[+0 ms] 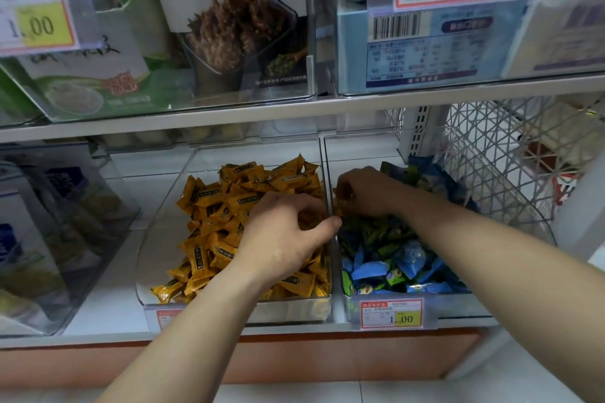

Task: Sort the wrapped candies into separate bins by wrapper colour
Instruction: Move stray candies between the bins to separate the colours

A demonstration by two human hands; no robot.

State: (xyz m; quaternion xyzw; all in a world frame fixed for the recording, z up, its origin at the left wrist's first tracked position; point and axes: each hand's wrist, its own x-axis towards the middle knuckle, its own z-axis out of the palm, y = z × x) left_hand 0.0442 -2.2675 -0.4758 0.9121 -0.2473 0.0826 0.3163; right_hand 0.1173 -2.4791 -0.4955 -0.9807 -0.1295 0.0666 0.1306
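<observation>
Two clear plastic bins stand side by side on the lower shelf. The left bin holds several yellow-orange wrapped candies. The right bin holds blue and green wrapped candies. My left hand is over the right side of the left bin, fingers curled round orange candies by the divider wall. My right hand reaches into the back left of the right bin and pinches some orange candies lying among the blue and green ones.
A price tag reading 1.00 hangs on the right bin's front. Clear bins with boxed goods stand at the left. The upper shelf carries product boxes and price tags. A white wire basket is at the right.
</observation>
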